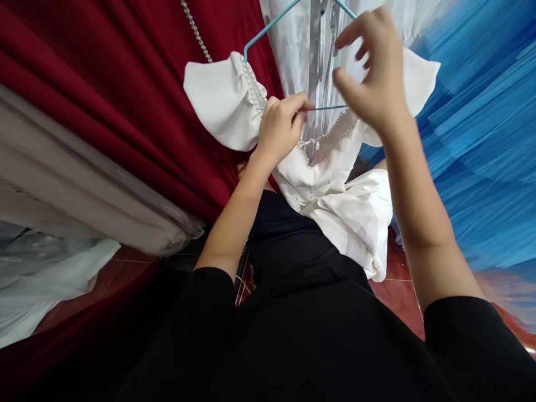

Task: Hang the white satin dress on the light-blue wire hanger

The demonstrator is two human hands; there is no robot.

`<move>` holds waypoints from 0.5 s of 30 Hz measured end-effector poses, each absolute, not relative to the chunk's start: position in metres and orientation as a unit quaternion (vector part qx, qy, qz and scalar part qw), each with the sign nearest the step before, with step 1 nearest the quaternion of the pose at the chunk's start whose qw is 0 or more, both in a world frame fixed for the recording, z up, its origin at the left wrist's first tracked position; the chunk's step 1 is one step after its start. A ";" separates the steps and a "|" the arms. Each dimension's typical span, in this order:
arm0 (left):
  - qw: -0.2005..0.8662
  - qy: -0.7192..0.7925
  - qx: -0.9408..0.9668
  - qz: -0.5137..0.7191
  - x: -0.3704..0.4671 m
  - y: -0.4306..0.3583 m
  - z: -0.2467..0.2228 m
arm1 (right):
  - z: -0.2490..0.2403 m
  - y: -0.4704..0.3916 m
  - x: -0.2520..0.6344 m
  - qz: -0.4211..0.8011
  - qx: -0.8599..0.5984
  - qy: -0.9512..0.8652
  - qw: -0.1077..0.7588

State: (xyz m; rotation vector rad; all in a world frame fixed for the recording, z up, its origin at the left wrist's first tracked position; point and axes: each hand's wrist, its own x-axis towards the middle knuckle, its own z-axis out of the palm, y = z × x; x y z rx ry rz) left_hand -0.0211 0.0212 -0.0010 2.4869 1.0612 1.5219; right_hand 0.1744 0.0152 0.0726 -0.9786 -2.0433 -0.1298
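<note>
Holding the bottom bar of a teal wire hanger (268,27), the left hand (280,127) has its grip closed tight around the thin bar, right by the neck of a white dress (335,195). The white dress hangs on that hanger in the middle of the view, in front of the person's black top (293,335). It has puffy ruffled sleeves, one on each side, and a row of small pearl beads (251,84) runs along the neckline. The right hand (374,72) is up by the other ruffled sleeve, with its fingers (355,28) spread and bent, so its grip is open. It looks blurry, and it is hard to tell if it touches the dress or the hanger. A dark red gown (104,84) hangs on the left side, with a grey-white cloth (62,184) under it. A fluffy blue tulle skirt (481,139) fills the right side. Behind the hanger is a white pleated garment (293,50) with shiny strips. The floor (397,290) below has red-brown tiles.
</note>
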 end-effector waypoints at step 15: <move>-0.230 0.280 0.664 0.654 -0.099 0.080 0.013 | -0.006 0.003 0.162 -0.070 -0.439 -0.768 0.461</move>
